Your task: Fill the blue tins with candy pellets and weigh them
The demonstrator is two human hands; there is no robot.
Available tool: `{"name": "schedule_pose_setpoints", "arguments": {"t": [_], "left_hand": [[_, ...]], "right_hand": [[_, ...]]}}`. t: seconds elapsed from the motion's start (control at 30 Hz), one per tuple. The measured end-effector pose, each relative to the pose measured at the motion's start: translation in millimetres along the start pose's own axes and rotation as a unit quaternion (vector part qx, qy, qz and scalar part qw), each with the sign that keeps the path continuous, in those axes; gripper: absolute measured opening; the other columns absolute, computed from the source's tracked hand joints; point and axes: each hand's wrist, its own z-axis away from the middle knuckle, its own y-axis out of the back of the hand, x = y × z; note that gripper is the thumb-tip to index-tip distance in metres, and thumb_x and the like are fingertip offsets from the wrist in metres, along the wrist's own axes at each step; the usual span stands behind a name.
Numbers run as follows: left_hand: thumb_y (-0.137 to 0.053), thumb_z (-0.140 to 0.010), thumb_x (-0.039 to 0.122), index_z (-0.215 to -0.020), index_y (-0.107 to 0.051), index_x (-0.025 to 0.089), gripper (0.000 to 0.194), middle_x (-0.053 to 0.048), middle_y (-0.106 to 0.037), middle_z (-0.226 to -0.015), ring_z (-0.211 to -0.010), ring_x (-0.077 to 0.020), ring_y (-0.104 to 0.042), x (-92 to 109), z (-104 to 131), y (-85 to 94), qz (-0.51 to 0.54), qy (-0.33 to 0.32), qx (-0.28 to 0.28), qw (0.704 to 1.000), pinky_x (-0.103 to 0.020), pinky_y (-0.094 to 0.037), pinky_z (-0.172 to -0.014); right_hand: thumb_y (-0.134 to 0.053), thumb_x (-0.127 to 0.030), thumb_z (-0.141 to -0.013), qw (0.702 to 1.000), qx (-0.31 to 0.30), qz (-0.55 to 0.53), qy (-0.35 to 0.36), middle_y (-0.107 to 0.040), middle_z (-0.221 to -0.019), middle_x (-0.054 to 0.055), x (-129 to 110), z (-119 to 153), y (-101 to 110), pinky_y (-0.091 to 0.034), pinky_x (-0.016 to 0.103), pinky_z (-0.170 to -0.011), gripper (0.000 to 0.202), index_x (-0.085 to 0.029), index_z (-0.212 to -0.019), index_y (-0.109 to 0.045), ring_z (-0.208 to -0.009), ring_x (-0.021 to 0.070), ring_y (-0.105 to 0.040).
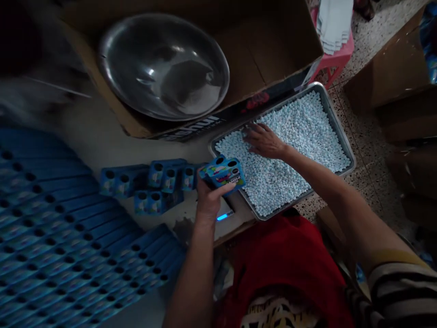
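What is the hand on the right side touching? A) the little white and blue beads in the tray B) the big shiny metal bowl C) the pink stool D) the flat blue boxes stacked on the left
A: the right hand lies palm down on the small white and blue beads that fill the metal tray, while the left hand holds a small blue box beside the tray.

Packing workshop: stacked cartons [61, 255], pellet tray [336, 130]
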Motion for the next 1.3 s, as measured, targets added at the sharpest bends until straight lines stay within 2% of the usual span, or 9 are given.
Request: {"name": "schedule_pose_setpoints", "arguments": {"t": [0.1,0.2,0.37,0.5,0.6,0.87,1.1,1.2,1.3], "left_hand": [[-0.102,-0.045,0.019,-0.117,-0.069,0.025,0.079,0.0,-0.08,-0.114,-0.104,-0.0248,-0.077,-8,-14,-15.8,0.014,-0.001,-0.05,0.999,-0.042,-0.064,-0.101],[-0.1,-0.05,0.024,-0.117,-0.071,0.025,0.073,-0.001,-0.081,-0.114,-0.105,-0.0257,-0.078,-21,-19,-33.2,0.026,0.003,-0.051,0.998,-0.045,-0.066,-0.1],[-0.103,-0.045,0.022,-0.122,-0.074,0.024,0.083,-0.004,-0.082,-0.121,-0.112,-0.0283,-0.078,-27,-16,-37.4,0.0,0.019,-0.063,0.998,-0.045,-0.065,-0.103],[-0.102,-0.048,0.024,-0.124,-0.075,0.023,0.081,-0.006,-0.082,-0.126,-0.118,-0.0328,-0.077,-28,-11,-45.5,0.005,0.05,-0.089,0.995,-0.05,-0.064,-0.107],[-0.1,-0.052,0.026,-0.126,-0.075,0.025,0.078,-0.007,-0.083,-0.124,-0.117,-0.0344,-0.078,-36,-5,-62.8,0.027,0.089,-0.104,0.99,-0.05,-0.066,-0.103],[-0.089,-0.061,0.028,-0.123,-0.075,0.026,0.064,-0.004,-0.083,-0.117,-0.106,-0.0301,-0.079,-73,2,-121.5,0.081,0.127,-0.162,0.975,-0.044,-0.068,-0.092],[-0.08,-0.074,0.039,-0.126,-0.072,0.024,0.055,-0.008,-0.082,-0.121,-0.118,-0.0349,-0.078,-74,3,-171.5,0.097,0.113,-0.228,0.962,-0.049,-0.067,-0.099],[-0.085,-0.072,0.044,-0.126,-0.072,0.025,0.059,-0.008,-0.082,-0.12,-0.116,-0.0362,-0.079,-57,9,-175.3,0.085,0.116,-0.258,0.955,-0.049,-0.069,-0.096],[-0.1,-0.061,0.043,-0.137,-0.068,0.029,0.084,-0.009,-0.074,-0.145,-0.133,-0.0382,-0.072,-34,12,-156.5,0.054,0.066,-0.294,0.952,-0.049,-0.067,-0.103]], "right_hand": [[-0.081,-0.038,-0.089,1.0,0.008,-0.006,-0.009,-0.081,-0.133,-0.006,19,7,-18,-0.028,0.046,-0.134,0.037,-0.011,-0.114,-0.075,-0.146,0.0201,-0.059],[-0.077,-0.039,-0.09,0.999,0.025,0.02,-0.038,-0.081,-0.131,-0.002,12,37,-22,-0.036,0.051,-0.131,0.029,-0.017,-0.109,-0.078,-0.14,0.0258,-0.063],[-0.071,-0.051,-0.1,0.995,-0.033,0.039,-0.081,-0.077,-0.139,0.004,-4,100,21,-0.043,0.064,-0.128,0.029,-0.032,-0.12,-0.079,-0.141,0.0356,-0.061],[-0.044,-0.066,-0.109,0.966,0.129,0.101,-0.2,-0.058,-0.166,0.002,18,155,63,-0.023,0.071,-0.137,0.055,-0.036,-0.15,-0.066,-0.168,0.0361,-0.03],[-0.045,-0.07,-0.107,0.932,0.197,0.137,-0.272,-0.045,-0.177,0.008,37,180,58,-0.017,0.07,-0.138,0.068,-0.028,-0.158,-0.059,-0.172,0.0386,-0.021],[-0.04,-0.051,-0.109,0.928,0.249,0.044,-0.273,-0.047,-0.175,0.008,20,153,-11,-0.023,0.065,-0.139,0.057,-0.03,-0.159,-0.059,-0.167,0.033,-0.035],[-0.024,-0.05,-0.112,0.901,0.316,-0.107,-0.277,-0.052,-0.171,0.007,2,148,-9,-0.032,0.056,-0.137,0.062,-0.031,-0.156,-0.063,-0.164,0.0258,-0.042],[-0.025,-0.061,-0.111,0.869,0.322,-0.196,-0.321,-0.057,-0.167,0.007,3,150,-6,-0.038,0.058,-0.134,0.065,-0.031,-0.153,-0.065,-0.163,0.0267,-0.045],[-0.023,-0.077,-0.106,0.82,0.325,-0.301,-0.364,-0.068,-0.152,0.013,13,143,-7,-0.05,0.065,-0.122,0.082,-0.025,-0.154,-0.064,-0.15,0.0331,-0.059]]}}
